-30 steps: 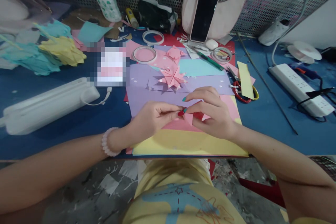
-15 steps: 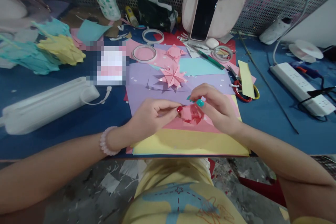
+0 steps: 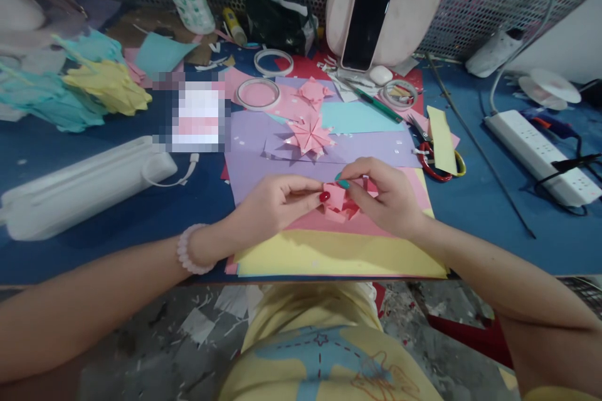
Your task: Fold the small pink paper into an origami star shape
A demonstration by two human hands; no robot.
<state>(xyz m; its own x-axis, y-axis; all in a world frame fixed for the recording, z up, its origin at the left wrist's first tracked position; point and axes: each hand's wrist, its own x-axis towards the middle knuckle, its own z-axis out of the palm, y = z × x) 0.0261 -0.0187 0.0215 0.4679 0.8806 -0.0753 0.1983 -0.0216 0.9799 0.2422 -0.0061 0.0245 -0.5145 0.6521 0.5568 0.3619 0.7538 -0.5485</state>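
Note:
A folded pink paper piece with several raised flaps lies between my hands, over the stacked coloured sheets. My left hand pinches its left edge between thumb and forefinger. From the right, my right hand reaches over it, thumb and forefinger pressed together on its upper edge; those fingers hide part of the paper. Beyond my hands a pink paper star rests on purple paper, and a smaller pink folded paper shape sits behind it.
Scissors and a green pen-like tool lie to the right, near a power strip. Tape rolls and a leaning phone are at the back. A white device and teal and yellow paper shapes stand left.
My right thumb and forefinger have come together and moved left onto the pink paper's upper edge. My left hand keeps its pinch, nearly unmoved.

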